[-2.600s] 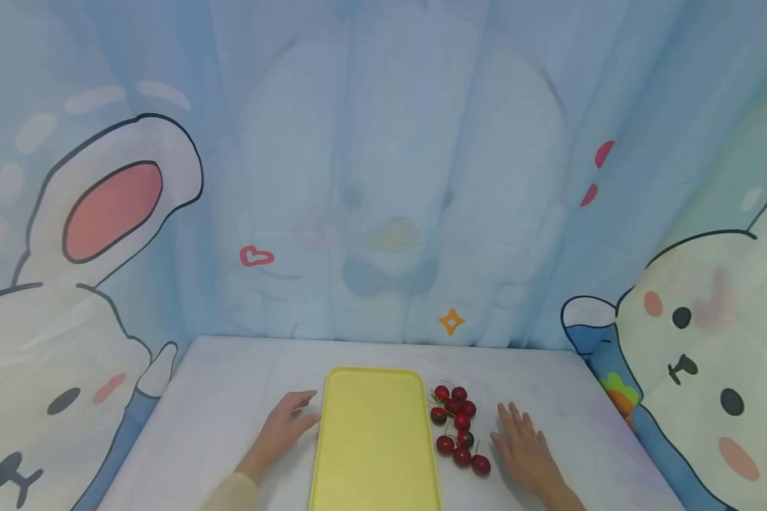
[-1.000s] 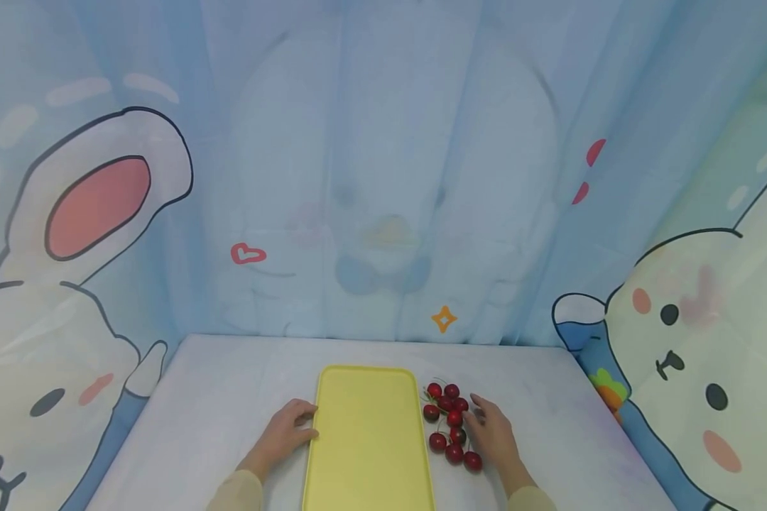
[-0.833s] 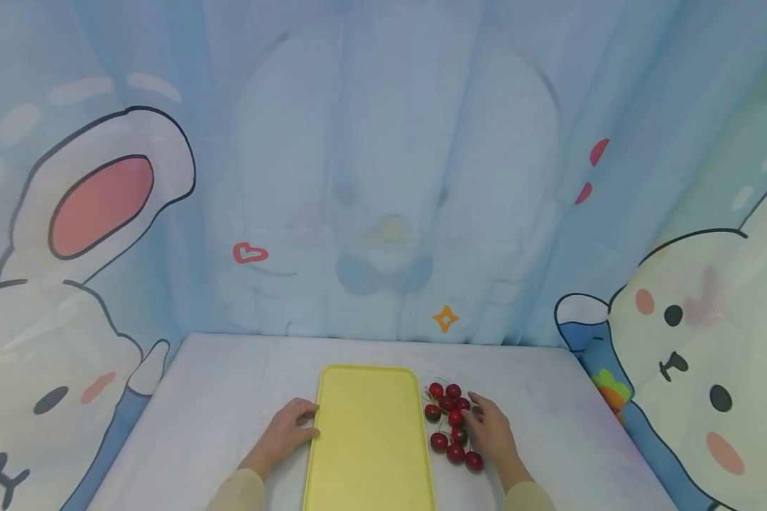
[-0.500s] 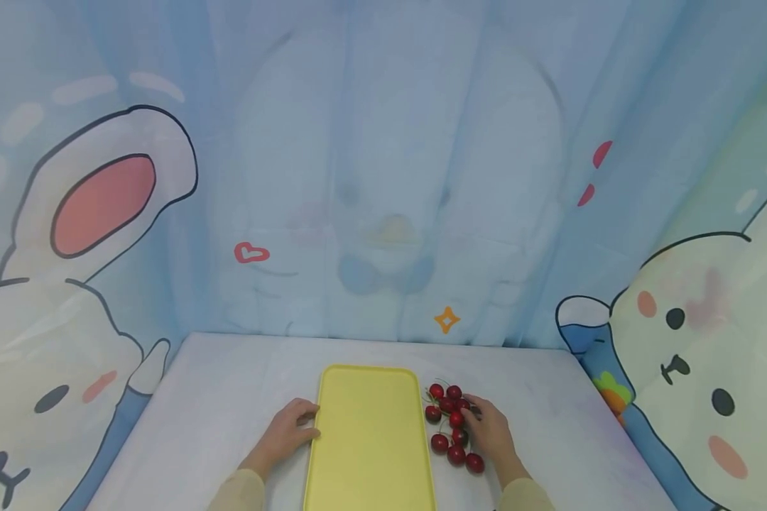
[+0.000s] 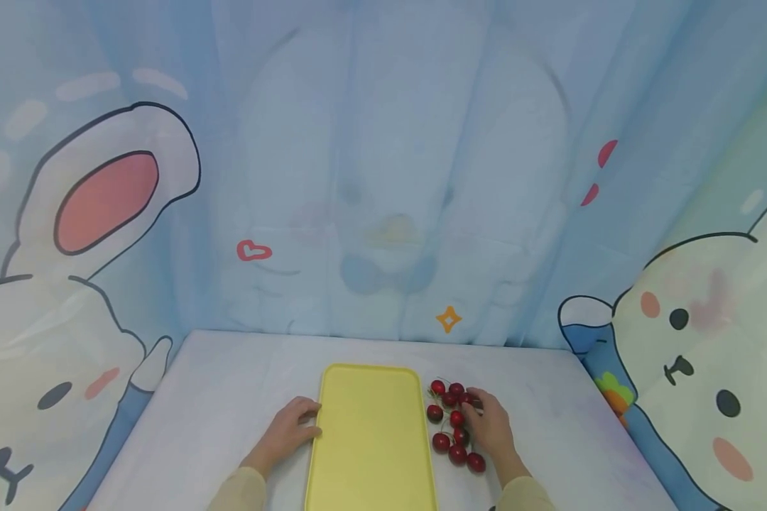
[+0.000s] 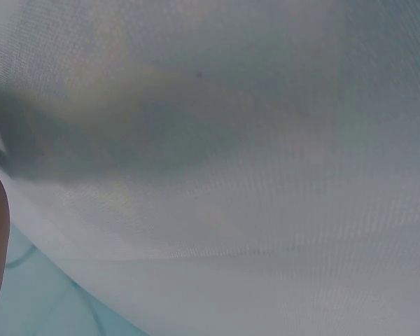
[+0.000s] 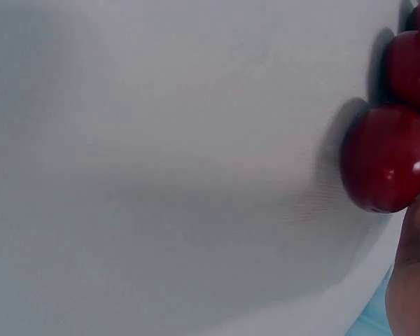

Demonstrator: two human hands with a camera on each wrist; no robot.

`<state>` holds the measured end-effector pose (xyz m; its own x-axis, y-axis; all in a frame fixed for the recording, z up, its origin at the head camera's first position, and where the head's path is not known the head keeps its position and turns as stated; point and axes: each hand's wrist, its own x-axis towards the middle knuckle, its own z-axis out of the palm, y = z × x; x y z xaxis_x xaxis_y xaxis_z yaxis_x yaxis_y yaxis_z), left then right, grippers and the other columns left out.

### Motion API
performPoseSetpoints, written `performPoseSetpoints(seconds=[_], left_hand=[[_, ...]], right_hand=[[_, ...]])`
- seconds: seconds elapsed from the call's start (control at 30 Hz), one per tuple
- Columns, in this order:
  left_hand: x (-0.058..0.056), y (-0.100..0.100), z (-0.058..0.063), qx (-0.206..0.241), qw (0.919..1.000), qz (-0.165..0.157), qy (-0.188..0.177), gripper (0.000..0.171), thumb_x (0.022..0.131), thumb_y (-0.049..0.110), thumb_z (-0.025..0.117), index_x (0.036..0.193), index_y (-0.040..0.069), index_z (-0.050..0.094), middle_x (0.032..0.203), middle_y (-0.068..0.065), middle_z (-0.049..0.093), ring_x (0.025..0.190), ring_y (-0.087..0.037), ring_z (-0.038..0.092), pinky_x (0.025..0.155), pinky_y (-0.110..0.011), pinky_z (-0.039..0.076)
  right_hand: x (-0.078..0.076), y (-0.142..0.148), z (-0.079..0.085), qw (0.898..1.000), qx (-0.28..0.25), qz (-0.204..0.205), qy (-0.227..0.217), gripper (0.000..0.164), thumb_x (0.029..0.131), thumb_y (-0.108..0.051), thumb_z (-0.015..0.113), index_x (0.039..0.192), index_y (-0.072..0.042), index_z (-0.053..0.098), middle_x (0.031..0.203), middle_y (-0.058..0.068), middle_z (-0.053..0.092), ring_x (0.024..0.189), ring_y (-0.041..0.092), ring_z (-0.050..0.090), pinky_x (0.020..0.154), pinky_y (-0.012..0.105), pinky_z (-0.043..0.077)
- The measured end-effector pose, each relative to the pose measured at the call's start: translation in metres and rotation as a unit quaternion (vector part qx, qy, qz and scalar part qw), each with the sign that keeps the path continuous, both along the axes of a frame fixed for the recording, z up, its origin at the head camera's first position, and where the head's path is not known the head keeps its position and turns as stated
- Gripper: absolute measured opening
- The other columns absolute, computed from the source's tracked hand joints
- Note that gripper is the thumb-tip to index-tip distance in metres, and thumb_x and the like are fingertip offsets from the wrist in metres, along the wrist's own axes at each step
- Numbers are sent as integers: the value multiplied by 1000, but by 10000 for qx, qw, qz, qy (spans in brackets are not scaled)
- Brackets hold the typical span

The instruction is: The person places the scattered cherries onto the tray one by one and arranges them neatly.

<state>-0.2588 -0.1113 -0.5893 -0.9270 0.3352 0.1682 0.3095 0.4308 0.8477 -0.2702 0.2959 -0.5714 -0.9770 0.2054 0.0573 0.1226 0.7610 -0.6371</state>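
Observation:
A yellow rectangular tray [image 5: 372, 440] lies flat on the white-covered table in the head view. At its left side, my left hand [image 5: 287, 430] touches the rim with thumb and fingertips, the fingers loosely bent. Right of the tray is a loose group of dark red cherries [image 5: 458, 454], some with thin stems. My right hand [image 5: 493, 428] reaches in from the right and pinches a cherry [image 5: 466, 399] at the group's upper right between thumb and index finger. Close up in the right wrist view, cherries [image 7: 387, 159] line the right edge beside part of my hand [image 7: 410, 297].
The table [image 5: 243, 369] has a white cloth and ends at a blue curtain [image 5: 390, 142] behind it. Cartoon rabbits are printed on the curtain at left and right. The left wrist view shows mostly blurred white cloth [image 6: 266, 210].
My right hand has come from flat on the table at the right to the cherries, its fingertips closing around one. My left hand has moved up against the tray's rim.

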Motion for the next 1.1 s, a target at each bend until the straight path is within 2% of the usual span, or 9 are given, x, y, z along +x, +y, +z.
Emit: performPoseSetpoints(seconds=[0.2, 0.3, 0.47, 0.6, 0.73, 0.9, 1.1], left_hand=[[0, 0, 2, 20, 10000, -28, -17, 38, 84, 6, 74, 117, -7, 60, 115, -14, 58, 111, -36, 60, 97, -41, 50], [1, 0, 3, 23, 10000, -30, -10, 37, 84, 5, 73, 116, -7, 60, 115, -14, 58, 111, -36, 60, 96, -41, 50], [1, 0, 3, 85, 9999, -55, -60, 37, 85, 5, 72, 117, -8, 60, 116, -15, 57, 112, -36, 59, 97, -41, 50], [1, -1, 2, 114, 9999, -78, -84, 38, 85, 5, 72, 118, -8, 59, 116, -16, 57, 112, -36, 59, 97, -42, 50], [1, -2, 4, 98, 9999, -65, -73, 38, 86, 6, 72, 118, -8, 59, 117, -16, 57, 112, -36, 59, 97, -42, 50], [0, -4, 2, 30, 10000, -23, -34, 38, 85, 7, 73, 118, -8, 60, 115, -15, 58, 111, -35, 60, 97, -42, 50], [-3, -3, 0, 9, 10000, -78, -33, 38, 85, 8, 74, 117, -7, 61, 114, -12, 58, 111, -34, 60, 97, -41, 50]], right_hand=[[-3, -4, 6, 9997, -64, -111, 204, 43, 99, -15, 57, 139, -2, 47, 135, 22, 51, 125, 38, 49, 103, 53, 44], [-4, -10, 12, 9992, -189, -151, 334, 42, 99, -16, 59, 138, -3, 50, 134, 21, 52, 123, 37, 51, 99, 50, 48], [-5, -23, 20, 9981, -566, -153, 213, 42, 99, -20, 58, 138, -6, 51, 133, 19, 54, 123, 35, 51, 101, 50, 47], [-7, -34, 23, 9972, -749, 34, 58, 43, 99, -21, 58, 139, -6, 51, 135, 19, 54, 127, 36, 48, 107, 55, 40], [-12, -49, 23, 9965, -800, 235, 91, 41, 98, -19, 59, 137, -8, 55, 132, 18, 57, 125, 35, 50, 106, 54, 41], [-20, -71, 25, 9948, -899, 452, 182, 39, 96, -16, 61, 134, -8, 58, 125, 15, 62, 116, 32, 57, 99, 50, 48], [-26, -94, 24, 9898, -1070, 907, 259, 36, 95, -11, 64, 130, -5, 61, 118, 14, 65, 108, 30, 62, 87, 43, 55]])
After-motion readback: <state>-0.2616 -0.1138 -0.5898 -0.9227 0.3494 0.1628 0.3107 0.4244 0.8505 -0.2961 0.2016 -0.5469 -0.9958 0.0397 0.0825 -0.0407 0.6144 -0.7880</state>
